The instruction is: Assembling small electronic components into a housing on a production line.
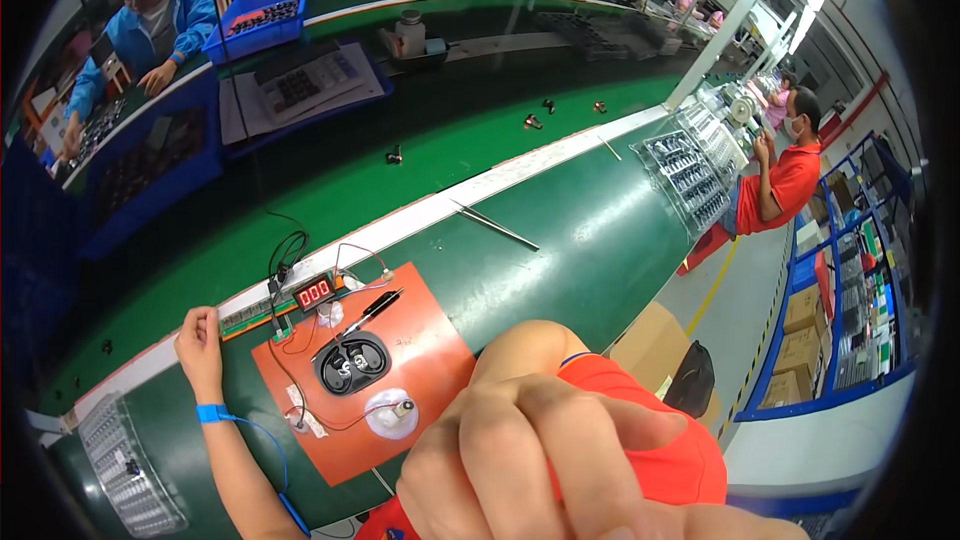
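Observation:
My left hand (200, 345) is at the bench's left side, a blue wrist strap (212, 413) around its wrist. Its fingers are curled together beside a green strip (245, 318); anything inside them is hidden. Very close and large at the lower middle, my right hand (530, 440) shows its knuckles, fingers bent; I cannot see what they hold, if anything. Between the hands, an open black earbud case (350, 362) with earbuds lies on an orange-red mat (425, 325). A black pen-like tool (372, 312) lies just above the case. A small red-digit meter (314, 292) stands at the mat's far edge.
Metal tweezers (505, 229) lie on the green bench. Wired contacts sit on white round pads (392, 425). Clear trays stand at the left (130, 480) and far right (690, 180). Dark small parts (533, 122) dot the belt. Co-workers sit far left and right.

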Demonstrator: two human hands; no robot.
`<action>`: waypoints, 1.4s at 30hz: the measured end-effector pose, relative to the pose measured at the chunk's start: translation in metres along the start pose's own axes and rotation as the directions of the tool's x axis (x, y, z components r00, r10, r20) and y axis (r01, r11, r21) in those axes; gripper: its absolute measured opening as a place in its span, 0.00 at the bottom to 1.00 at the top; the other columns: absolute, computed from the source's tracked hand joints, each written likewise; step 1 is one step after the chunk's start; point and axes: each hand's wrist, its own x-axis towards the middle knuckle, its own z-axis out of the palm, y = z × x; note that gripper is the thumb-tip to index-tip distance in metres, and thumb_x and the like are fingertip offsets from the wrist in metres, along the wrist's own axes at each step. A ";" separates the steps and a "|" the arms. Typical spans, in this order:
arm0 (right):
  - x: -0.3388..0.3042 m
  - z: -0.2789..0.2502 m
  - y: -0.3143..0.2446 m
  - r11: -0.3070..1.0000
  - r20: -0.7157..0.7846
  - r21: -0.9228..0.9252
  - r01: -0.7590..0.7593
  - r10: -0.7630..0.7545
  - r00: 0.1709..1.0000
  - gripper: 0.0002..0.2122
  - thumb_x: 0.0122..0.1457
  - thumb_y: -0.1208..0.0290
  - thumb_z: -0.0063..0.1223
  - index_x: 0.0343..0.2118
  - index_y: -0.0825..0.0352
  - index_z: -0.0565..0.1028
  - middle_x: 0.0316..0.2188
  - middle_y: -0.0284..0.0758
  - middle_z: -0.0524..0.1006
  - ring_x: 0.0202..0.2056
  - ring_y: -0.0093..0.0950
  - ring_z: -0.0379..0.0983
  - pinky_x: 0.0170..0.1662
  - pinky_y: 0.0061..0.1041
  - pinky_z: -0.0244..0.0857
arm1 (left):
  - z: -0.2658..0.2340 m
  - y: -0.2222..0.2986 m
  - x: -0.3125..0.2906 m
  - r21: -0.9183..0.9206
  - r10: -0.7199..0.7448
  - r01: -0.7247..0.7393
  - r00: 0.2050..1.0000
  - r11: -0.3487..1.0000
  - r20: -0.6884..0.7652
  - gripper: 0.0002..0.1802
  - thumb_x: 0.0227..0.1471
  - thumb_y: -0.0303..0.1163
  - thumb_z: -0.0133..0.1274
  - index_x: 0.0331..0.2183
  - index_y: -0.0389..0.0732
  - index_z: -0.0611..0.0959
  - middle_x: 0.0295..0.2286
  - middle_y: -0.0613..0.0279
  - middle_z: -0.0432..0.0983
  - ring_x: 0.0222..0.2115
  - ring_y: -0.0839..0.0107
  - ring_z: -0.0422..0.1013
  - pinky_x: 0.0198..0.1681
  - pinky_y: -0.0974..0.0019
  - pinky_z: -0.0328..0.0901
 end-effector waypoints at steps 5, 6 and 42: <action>0.002 0.009 -0.007 0.999 -0.027 -0.028 0.039 -0.040 0.999 0.20 0.67 0.55 0.36 0.31 0.64 0.76 0.29 0.37 0.74 0.30 0.26 0.65 0.38 0.23 0.61 | 0.010 -0.004 0.007 -0.001 0.069 -0.069 0.998 0.998 -0.010 0.08 0.56 0.31 0.54 0.29 0.36 0.79 0.15 0.71 0.66 0.17 0.83 0.58 0.20 0.74 0.54; 0.000 0.012 -0.008 0.997 -0.069 -0.047 0.059 -0.062 0.996 0.20 0.67 0.55 0.36 0.31 0.63 0.77 0.29 0.37 0.74 0.30 0.26 0.65 0.38 0.24 0.61 | 0.006 -0.006 0.006 0.005 0.064 -0.064 0.998 0.998 -0.010 0.08 0.56 0.31 0.54 0.29 0.36 0.79 0.15 0.71 0.66 0.18 0.83 0.58 0.20 0.74 0.54; -0.028 -0.024 0.018 0.903 0.082 -0.322 -0.284 0.326 0.942 0.08 0.63 0.62 0.50 0.30 0.58 0.69 0.28 0.31 0.69 0.28 0.27 0.68 0.32 0.25 0.65 | -0.078 -0.087 0.034 0.512 0.209 -0.002 0.915 0.859 -0.346 0.16 0.47 0.22 0.52 0.41 0.40 0.80 0.37 0.56 0.77 0.42 0.56 0.71 0.46 0.58 0.67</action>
